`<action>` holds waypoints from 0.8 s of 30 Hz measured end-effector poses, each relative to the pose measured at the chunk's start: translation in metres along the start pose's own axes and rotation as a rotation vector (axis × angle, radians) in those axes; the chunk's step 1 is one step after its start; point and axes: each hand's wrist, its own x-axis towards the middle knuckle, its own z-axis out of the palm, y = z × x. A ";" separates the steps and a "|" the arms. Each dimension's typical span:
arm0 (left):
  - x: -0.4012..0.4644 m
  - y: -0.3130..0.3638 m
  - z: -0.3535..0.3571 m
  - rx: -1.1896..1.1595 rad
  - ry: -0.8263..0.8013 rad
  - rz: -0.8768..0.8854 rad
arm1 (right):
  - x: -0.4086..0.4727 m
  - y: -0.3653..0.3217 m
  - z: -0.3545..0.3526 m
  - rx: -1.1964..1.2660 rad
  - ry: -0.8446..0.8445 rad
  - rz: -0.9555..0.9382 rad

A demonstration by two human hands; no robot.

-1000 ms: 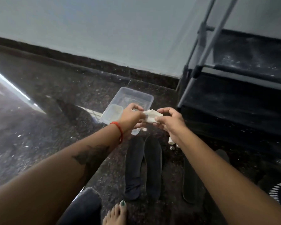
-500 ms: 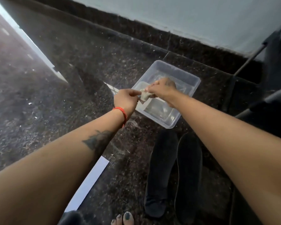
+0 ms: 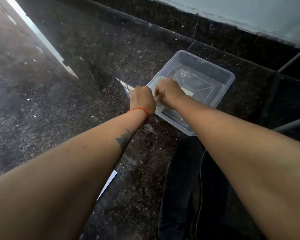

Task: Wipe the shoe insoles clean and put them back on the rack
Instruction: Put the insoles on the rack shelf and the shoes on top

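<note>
Both hands grip a small pale cloth [image 3: 156,100] over the near corner of a clear plastic tub [image 3: 227,78]: left hand [image 3: 142,99] and right hand [image 3: 170,92] clenched round it, seemingly wringing. 2 dark insoles [image 3: 178,184] lie on the floor [image 3: 76,118] nearer the person. Twisting beyond the rim could spill water onto the floor and insoles.

Both fists, left hand [image 3: 142,98] and right hand [image 3: 169,91], clutch a pale cloth [image 3: 157,102] over the near-left rim of a clear plastic tub [image 3: 226,84] on the floor [image 3: 76,110]; dark insoles [image 3: 178,187] lie nearer.
</note>
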 end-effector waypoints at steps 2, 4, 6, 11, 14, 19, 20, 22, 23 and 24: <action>-0.006 0.003 0.001 -0.023 -0.024 0.005 | -0.004 -0.001 -0.002 -0.028 -0.075 -0.014; -0.013 0.005 -0.002 -0.059 0.000 0.002 | -0.012 0.002 -0.006 0.027 -0.054 -0.033; -0.021 0.007 -0.006 -0.111 0.042 -0.003 | -0.025 0.008 -0.012 0.184 0.075 -0.050; -0.062 0.013 -0.014 -0.184 -0.043 0.074 | -0.083 0.031 -0.027 0.373 0.289 0.024; -0.094 0.006 -0.006 -0.209 -0.199 0.089 | -0.132 0.049 -0.024 0.424 0.285 0.120; -0.150 0.001 0.006 -0.201 -0.362 -0.042 | -0.212 0.068 0.002 0.487 0.261 0.308; -0.160 -0.002 0.009 -0.193 -0.398 -0.078 | -0.227 0.070 0.009 0.506 0.253 0.341; -0.175 -0.007 0.016 -0.203 -0.452 -0.166 | -0.256 0.072 0.024 0.523 0.253 0.430; -0.180 -0.010 0.020 -0.213 -0.466 -0.208 | -0.267 0.073 0.033 0.520 0.260 0.495; -0.184 -0.010 0.023 -0.216 -0.472 -0.245 | -0.277 0.073 0.041 0.528 0.262 0.572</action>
